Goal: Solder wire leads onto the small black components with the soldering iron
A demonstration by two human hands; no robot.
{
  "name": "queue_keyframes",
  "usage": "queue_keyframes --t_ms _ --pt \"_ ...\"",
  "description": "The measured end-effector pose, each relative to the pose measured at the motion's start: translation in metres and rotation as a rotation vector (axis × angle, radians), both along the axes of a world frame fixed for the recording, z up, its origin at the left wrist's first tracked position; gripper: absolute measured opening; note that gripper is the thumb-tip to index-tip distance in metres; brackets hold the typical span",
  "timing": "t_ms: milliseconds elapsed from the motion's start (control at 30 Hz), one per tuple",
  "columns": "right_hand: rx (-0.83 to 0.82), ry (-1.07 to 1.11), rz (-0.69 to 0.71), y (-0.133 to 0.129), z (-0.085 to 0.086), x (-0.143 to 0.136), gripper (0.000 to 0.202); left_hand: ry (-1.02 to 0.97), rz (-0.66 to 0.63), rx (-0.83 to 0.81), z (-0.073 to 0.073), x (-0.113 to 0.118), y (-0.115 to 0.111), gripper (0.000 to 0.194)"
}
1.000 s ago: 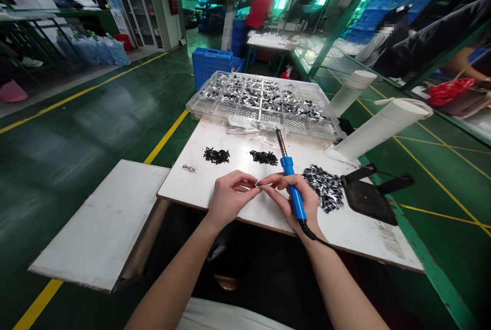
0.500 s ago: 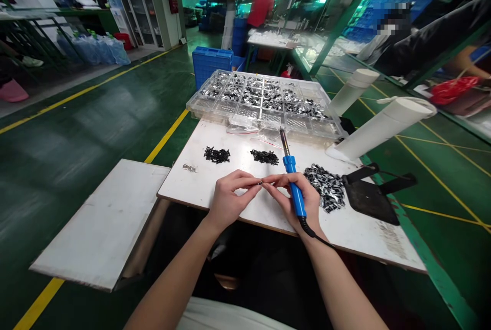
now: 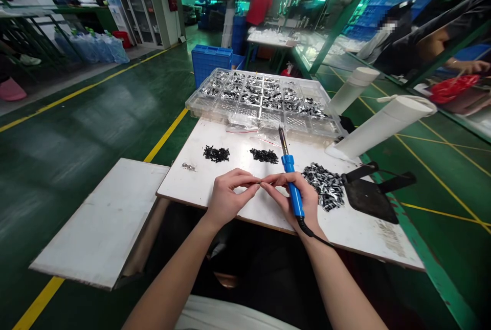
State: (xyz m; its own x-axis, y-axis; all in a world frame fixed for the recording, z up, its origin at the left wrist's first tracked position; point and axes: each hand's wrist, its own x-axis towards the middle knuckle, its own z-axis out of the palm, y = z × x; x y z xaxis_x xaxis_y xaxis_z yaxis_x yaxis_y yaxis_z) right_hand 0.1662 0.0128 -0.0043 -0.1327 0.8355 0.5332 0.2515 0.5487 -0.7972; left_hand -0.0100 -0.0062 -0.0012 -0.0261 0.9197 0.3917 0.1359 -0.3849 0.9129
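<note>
My left hand [image 3: 229,196] is closed in a pinch, its fingertips meeting those of my right hand [image 3: 297,194] above the white board [image 3: 187,187]. A tiny dark part [image 3: 260,182] shows between the touching fingertips; its kind is too small to tell. Lying across my right hand is a soldering iron [image 3: 293,187] with a blue handle, its metal tip pointing away and up. Two heaps of small black pieces, a left one [image 3: 216,154] and a middle one [image 3: 264,156], lie beyond my hands. To the right is a pile of shiny silver-and-black parts [image 3: 324,187].
A clear compartment box [image 3: 264,120] full of small shiny parts stands at the back. White rolls [image 3: 383,128] lean at the right, near a black stand [image 3: 370,199]. Clear bags [image 3: 243,128] lie before the box. People [image 3: 259,5] stand beyond; another works at right.
My hands stay pinched together at almost the same spot. At the right, the other person's hand has come over the red bag. The view has shifted very slightly.
</note>
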Motion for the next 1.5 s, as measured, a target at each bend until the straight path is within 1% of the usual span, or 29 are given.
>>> queue_keyframes --t_ms 200,433,633,1067,1233,1500 --pt "0.044 -0.01 0.019 0.0006 -0.0008 0.0009 0.023 0.011 0.006 0.003 0.0009 -0.0001 0.0005 0.012" --pt "0.084 -0.051 -0.009 0.0027 -0.0028 0.0017 0.022 0.041 0.02 0.055 -0.0017 -0.0006 0.002 0.014" --pt "0.182 -0.077 -0.029 0.0033 -0.0018 0.0019 0.022 0.035 0.02 0.065 -0.0045 -0.0003 0.0025 0.015" --pt "0.157 -0.096 -0.019 0.0031 -0.003 0.0035 0.021 0.071 0.024 0.092 -0.0049 0.0009 0.0029 0.014" --pt "0.182 -0.103 -0.008 0.0036 -0.0044 0.0038 0.022 0.062 0.008 0.072 -0.0049 -0.0001 0.0035 0.012" --pt "0.175 -0.108 0.005 0.0026 -0.0025 0.0031 0.021 0.016 -0.017 0.034 -0.0034 -0.0015 0.0016 0.014"
